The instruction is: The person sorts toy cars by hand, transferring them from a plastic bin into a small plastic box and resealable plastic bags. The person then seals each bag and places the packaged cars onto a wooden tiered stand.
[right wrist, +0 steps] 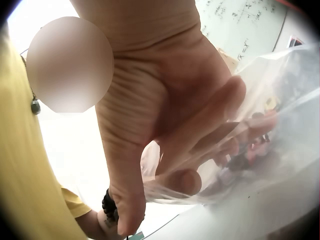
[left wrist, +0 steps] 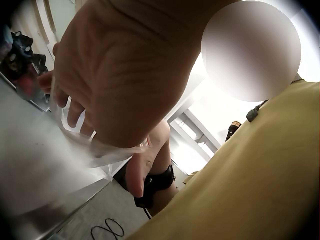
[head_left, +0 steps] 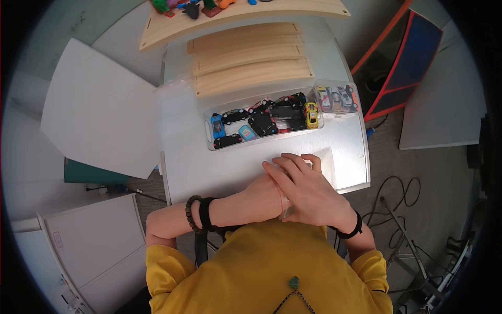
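Note:
My left hand (head_left: 256, 198) reaches inside a clear plastic bag (left wrist: 75, 145). A thin red line on the bag's rim crosses the back of that hand in the head view. In the left wrist view its fingers (left wrist: 75, 112) are extended, with thin plastic around them. My right hand (head_left: 316, 191) lies over the left hand and the bag, hiding the left fingers in the head view. Its fingers are spread and relaxed, and its thumb (right wrist: 131, 195) points straight down, apart from the fingers. Clear film (right wrist: 280, 85) spreads beyond the right hand in the right wrist view.
Ahead on the white table (head_left: 209, 175) stands a clear tray (head_left: 209, 141) of toy cars. A smaller clear box (head_left: 340, 111) with more cars sits to its right. Wooden steps (head_left: 253, 76) rise behind, below a wooden shelf (head_left: 293, 8) with small figures.

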Demonstrator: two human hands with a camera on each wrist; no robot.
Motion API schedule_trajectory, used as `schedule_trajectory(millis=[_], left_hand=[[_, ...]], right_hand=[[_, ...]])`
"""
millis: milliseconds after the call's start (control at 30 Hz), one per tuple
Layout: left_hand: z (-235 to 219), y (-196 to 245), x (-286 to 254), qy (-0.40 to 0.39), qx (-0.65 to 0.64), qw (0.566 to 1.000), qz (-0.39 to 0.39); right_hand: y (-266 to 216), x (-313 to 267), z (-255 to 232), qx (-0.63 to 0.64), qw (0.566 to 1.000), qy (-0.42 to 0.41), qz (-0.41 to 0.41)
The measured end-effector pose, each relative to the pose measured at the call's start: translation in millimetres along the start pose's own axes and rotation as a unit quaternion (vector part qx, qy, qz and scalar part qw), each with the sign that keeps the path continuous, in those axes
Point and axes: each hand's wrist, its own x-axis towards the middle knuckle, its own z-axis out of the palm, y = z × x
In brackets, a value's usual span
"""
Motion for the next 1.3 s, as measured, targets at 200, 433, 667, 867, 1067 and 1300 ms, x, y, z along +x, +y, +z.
schedule_trajectory(millis=[200, 433, 667, 867, 1067, 1300], left_hand=[[20, -20, -1, 0.034, 0.088, 0.995, 0.025], [9, -23, -1, 0.043, 0.017, 0.999, 0.028], [6, -18, -3, 0.076, -0.042, 0.996, 0.026], [10, -22, -3, 0.013, 0.009, 0.999, 0.033], [-68, 1, -29, 0.036, -0.086, 0.995, 0.033], [-112, -53, -26, 0.213, 0.156, 0.934, -0.243]], right_hand=[[5, 8, 4, 0.058, 0.998, 0.005, 0.016], [8, 18, 0, 0.086, 0.996, 0.014, 0.020], [7, 27, -1, 0.092, 0.996, 0.022, 0.010], [10, 26, 4, 0.069, 0.997, 0.015, 0.011], [16, 14, -7, 0.072, 0.995, 0.047, 0.052], [20, 17, -1, 0.005, 0.996, 0.064, 0.067]])
